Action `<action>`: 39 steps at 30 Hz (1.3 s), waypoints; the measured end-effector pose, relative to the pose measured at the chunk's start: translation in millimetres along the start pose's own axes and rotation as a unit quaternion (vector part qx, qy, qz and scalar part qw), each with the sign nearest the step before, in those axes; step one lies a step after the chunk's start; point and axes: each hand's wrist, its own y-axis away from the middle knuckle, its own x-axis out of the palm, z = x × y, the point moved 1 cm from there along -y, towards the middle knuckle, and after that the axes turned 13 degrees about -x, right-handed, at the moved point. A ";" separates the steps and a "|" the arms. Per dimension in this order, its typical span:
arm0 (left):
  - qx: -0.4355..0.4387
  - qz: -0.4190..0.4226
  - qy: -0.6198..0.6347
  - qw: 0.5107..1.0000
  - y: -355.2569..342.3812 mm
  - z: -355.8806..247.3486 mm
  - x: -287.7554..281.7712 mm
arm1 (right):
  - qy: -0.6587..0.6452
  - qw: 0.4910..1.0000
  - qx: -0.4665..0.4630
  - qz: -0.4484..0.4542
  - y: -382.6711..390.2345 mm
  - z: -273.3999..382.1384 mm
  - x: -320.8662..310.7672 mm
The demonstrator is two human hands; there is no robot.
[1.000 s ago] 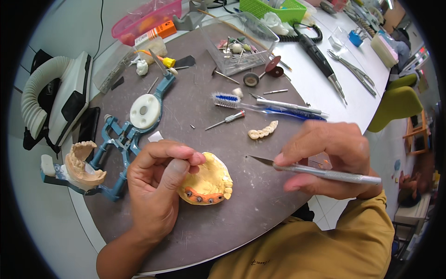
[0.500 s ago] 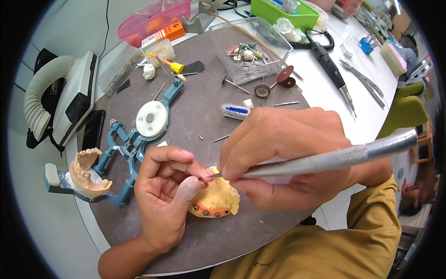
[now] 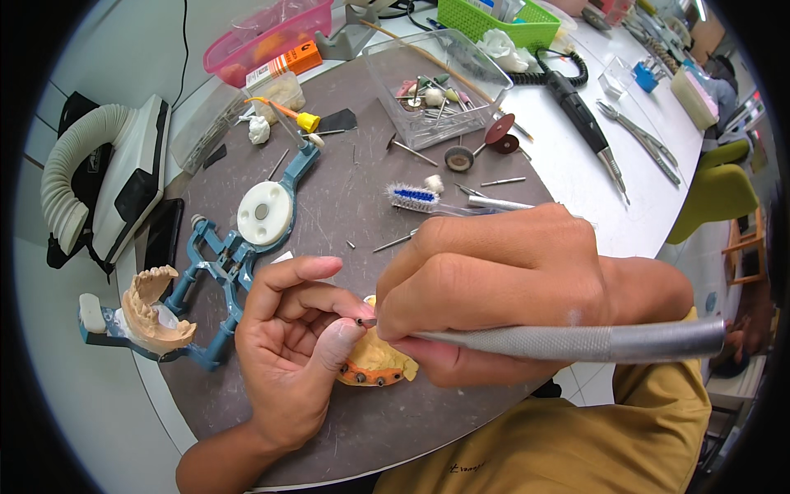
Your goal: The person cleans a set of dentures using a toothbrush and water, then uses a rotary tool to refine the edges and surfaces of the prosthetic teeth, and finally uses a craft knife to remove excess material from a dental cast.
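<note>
My left hand [image 3: 288, 354] pinches a tiny dark metal cylinder [image 3: 360, 322], like a dental abutment, between thumb and index finger. In my right hand [image 3: 494, 280] is a craft knife [image 3: 576, 343] with a knurled silver handle, its back end reaching out to the right. The knife's tip is at or very near the small cylinder; my fingers partly cover it. Beneath both hands lies a yellow dental cast [image 3: 387, 354] with an orange gum strip carrying several dark metal posts; my right hand hides part of it.
To the left, a blue articulator [image 3: 218, 259] bears a beige tooth model [image 3: 152, 313]. A blue-bristled brush [image 3: 413, 198] and loose burs lie beyond my hands. Farther back stand a clear box of burs [image 3: 374, 62], a black handpiece [image 3: 576, 111], pliers [image 3: 638, 136] and a white hose unit [image 3: 136, 185].
My right hand has turned, and the knife handle's back end has swung down toward me. The knife tip has come closer to the cylinder. My left hand keeps its pinch.
</note>
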 end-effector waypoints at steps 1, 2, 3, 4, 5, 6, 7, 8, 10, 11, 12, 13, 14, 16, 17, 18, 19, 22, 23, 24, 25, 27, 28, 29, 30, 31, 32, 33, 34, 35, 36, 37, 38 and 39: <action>-0.003 -0.003 -0.002 1.000 0.7 -0.3 -0.1 | 0.007 1.000 -0.007 0.005 -0.4 0.6 0.5; -0.006 -0.005 -0.003 1.000 1.0 -0.7 0.0 | 0.015 1.000 -0.013 0.009 -0.6 1.1 0.8; -0.010 -0.007 -0.005 1.000 1.4 -1.2 0.0 | 0.016 1.000 -0.023 0.007 -1.0 1.3 1.8; -0.014 -0.019 -0.034 0.999 1.8 -1.8 -0.4 | 0.017 0.999 -0.030 0.006 -0.4 0.2 4.6; -0.018 -0.024 -0.061 0.998 0.8 -2.7 0.4 | 0.024 0.999 -0.034 0.007 0.0 0.8 5.1; -0.021 -0.030 -0.088 0.995 0.1 -3.8 1.6 | 0.031 0.999 -0.039 0.007 0.4 1.2 5.7; -0.023 -0.040 -0.090 0.995 0.5 -5.9 4.6 | 0.049 0.998 -0.036 0.014 -0.1 2.7 5.2; -0.027 -0.055 -0.093 0.994 2.6 -8.1 8.0 | 0.042 0.999 -0.018 0.022 -1.7 3.2 3.3; -0.010 -0.057 -0.095 0.994 3.8 -6.2 8.2 | 0.028 0.999 0.019 0.037 -4.5 4.1 -0.5; 0.012 -0.047 -0.094 0.994 3.6 -2.3 5.2 | -0.013 0.998 0.051 0.030 -5.4 3.2 -1.7; 0.034 -0.036 -0.092 0.994 3.6 -0.2 3.7 | -0.049 0.995 0.075 0.031 -3.4 1.1 -1.9; 0.029 -0.037 -0.088 0.995 3.6 0.4 3.6 | -0.083 0.991 0.101 0.031 -1.3 -1.0 -2.2; 0.027 -0.034 -0.079 0.996 3.6 -0.3 4.3 | -0.114 0.985 0.128 0.029 0.3 -2.7 -3.4; 0.023 -0.029 -0.060 0.997 4.3 -1.8 5.5 | -0.157 0.972 0.174 0.012 1.3 -1.7 -3.6; 0.028 -0.025 -0.065 0.997 4.5 -1.9 4.4 | -0.174 0.965 0.197 0.011 0.2 -0.9 -5.3; 0.032 -0.021 -0.070 0.997 4.4 -1.3 2.4 | -0.190 0.957 0.219 0.011 -1.0 -0.1 -7.1; 0.037 -0.018 -0.075 0.996 4.4 -0.8 0.9 | -0.214 0.947 0.241 0.006 -2.2 0.2 -8.3; 0.057 -0.019 -0.079 0.995 4.6 -0.3 0.9 | -0.273 0.919 0.282 -0.006 -1.3 -2.1 -7.9; 0.061 -0.018 -0.076 0.995 4.5 0.0 1.1 | -0.290 0.911 0.293 -0.010 -0.7 -2.3 -7.8; 0.065 -0.016 -0.074 0.995 4.4 0.2 1.3 | -0.311 0.897 0.313 -0.019 -1.2 -1.7 -7.8; 0.069 -0.014 -0.071 0.995 4.4 0.3 1.5 | -0.333 0.882 0.332 -0.027 -2.1 -0.7 -8.0; 0.070 -0.016 -0.072 0.995 4.7 0.8 1.3 | -0.362 0.858 0.362 -0.038 -3.8 0.1 -8.2; 0.071 -0.016 -0.073 0.995 4.7 1.0 1.3 | -0.370 0.850 0.374 -0.040 -4.9 0.3 -8.7; 0.076 -0.023 -0.075 0.994 4.3 1.4 1.4 | -0.378 0.841 0.386 -0.043 -5.3 0.0 -8.9; 0.081 -0.029 -0.076 0.993 3.6 1.9 1.6 | -0.378 0.841 0.384 -0.043 -5.2 -0.2 -8.9; 0.086 -0.036 -0.078 0.993 3.2 2.1 1.7 | -0.378 0.842 0.383 -0.043 -4.9 -0.5 -9.1; 0.084 -0.036 -0.077 0.993 2.9 1.8 1.9 | -0.377 0.843 0.382 -0.044 -4.5 -0.4 -9.8; 0.083 -0.036 -0.076 0.993 2.6 1.2 2.2 | -0.372 0.846 0.380 -0.044 -4.7 0.3 -11.0; 0.081 -0.036 -0.076 0.993 2.4 0.9 2.4 | -0.367 0.849 0.378 -0.043 -5.2 1.5 -12.5; 0.080 -0.036 -0.075 0.993 2.2 1.1 2.0 | -0.364 0.851 0.376 -0.043 -5.2 2.2 -13.0; 0.079 -0.036 -0.074 0.993 2.1 1.5 1.6 | -0.347 0.866 0.358 -0.043 -4.4 1.8 -12.7; 0.079 -0.036 -0.074 0.994 2.1 1.7 1.2 | -0.330 0.880 0.340 -0.042 -2.8 0.9 -11.8; 0.079 -0.035 -0.074 0.993 2.2 1.8 0.6 | -0.313 0.893 0.322 -0.041 -2.2 0.6 -11.1; 0.080 -0.034 -0.074 0.993 2.4 1.9 0.0 | -0.302 0.899 0.316 -0.039 -2.5 1.2 -11.3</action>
